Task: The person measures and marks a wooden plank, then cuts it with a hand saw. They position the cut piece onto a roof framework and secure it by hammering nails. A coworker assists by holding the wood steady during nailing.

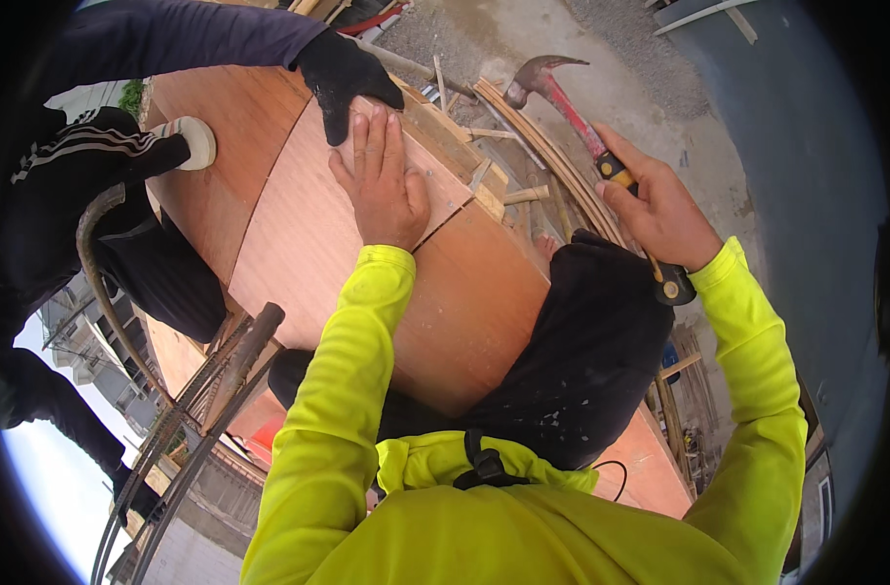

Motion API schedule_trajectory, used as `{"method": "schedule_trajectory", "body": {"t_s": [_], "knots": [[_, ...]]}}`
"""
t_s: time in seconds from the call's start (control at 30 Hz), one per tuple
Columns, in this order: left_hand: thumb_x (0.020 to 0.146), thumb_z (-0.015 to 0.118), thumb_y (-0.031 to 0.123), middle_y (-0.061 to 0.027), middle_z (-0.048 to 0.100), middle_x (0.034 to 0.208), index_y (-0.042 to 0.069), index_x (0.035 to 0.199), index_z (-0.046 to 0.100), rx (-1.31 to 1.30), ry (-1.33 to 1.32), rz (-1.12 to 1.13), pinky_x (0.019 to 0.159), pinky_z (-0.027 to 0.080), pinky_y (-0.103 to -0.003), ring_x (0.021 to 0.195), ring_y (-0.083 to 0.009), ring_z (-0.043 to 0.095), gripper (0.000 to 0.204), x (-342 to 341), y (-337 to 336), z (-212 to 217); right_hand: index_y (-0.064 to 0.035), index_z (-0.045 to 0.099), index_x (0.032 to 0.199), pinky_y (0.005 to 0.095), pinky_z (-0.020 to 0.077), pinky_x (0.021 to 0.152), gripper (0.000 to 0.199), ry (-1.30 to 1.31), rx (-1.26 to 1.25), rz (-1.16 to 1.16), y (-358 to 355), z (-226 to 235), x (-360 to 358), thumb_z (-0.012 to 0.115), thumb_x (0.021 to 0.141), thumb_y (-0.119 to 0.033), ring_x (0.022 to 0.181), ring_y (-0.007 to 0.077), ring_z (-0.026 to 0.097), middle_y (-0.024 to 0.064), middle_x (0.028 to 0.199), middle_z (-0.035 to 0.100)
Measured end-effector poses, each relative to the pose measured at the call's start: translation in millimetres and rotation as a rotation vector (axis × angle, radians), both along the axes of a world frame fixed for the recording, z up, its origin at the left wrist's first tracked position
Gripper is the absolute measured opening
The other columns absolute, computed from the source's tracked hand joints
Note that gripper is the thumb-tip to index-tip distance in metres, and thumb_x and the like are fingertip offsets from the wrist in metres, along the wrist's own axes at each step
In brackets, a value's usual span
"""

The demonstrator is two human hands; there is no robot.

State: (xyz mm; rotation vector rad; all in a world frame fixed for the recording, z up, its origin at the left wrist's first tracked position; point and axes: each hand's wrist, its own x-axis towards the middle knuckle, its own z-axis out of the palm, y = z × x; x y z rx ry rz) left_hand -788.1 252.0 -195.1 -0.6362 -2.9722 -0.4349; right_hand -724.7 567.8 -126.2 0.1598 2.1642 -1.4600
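My right hand (662,207) is wrapped round the black and yellow grip of a claw hammer (569,105) with a red shaft. Its metal head is raised out beyond the panel's far right edge. Flat on a pale pinkish plywood panel (294,210) lies my left hand (385,180), fingers stretched forward. Just past my fingertips, a co-worker's black-gloved hand (346,80) rests on the same panel. A dark seam divides this sheet from the browner plywood (474,302) nearer me. Whether a nail is under my left hand is hidden.
Rusty rebar (235,366) rises at the left beside the co-worker's dark-clothed leg (162,278). Wooden battens (464,146) run under the panel's far edge. Long thin strips (552,161) lie beyond, above concrete ground (659,88). A grey surface (796,195) stands at the right.
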Motion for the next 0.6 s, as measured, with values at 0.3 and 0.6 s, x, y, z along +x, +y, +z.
{"method": "schedule_trajectory", "body": {"t_s": [0.3, 0.6], "knots": [[0.085, 0.049, 0.013, -0.0112, 0.041, 0.161, 0.003, 0.15, 0.048, -0.026, -0.01, -0.003, 0.119, 0.01, -0.067, 0.154, -0.0313, 0.029, 0.066, -3.0, -0.8, -0.8, -0.0004, 0.035, 0.156, 0.035, 0.0516, 0.072, 0.065, -0.006, -0.084, 0.03, -7.3, 4.3, 8.9, 0.059, 0.095, -0.007, 0.071, 0.015, 0.058, 0.0098, 0.077, 0.059], [0.086, 0.047, 0.012, -0.0109, 0.042, 0.161, 0.002, 0.149, 0.048, 0.026, 0.062, -0.036, 0.119, 0.011, -0.067, 0.153, -0.0312, 0.03, 0.063, -5.1, 2.1, -1.6, 0.0027, 0.026, 0.158, 0.0323, 0.0517, 0.075, 0.071, -0.298, -0.171, 0.188, -16.0, 9.2, 11.1, 0.057, 0.094, -0.007, 0.075, 0.0214, 0.066, 0.0143, 0.08, 0.065]]}}
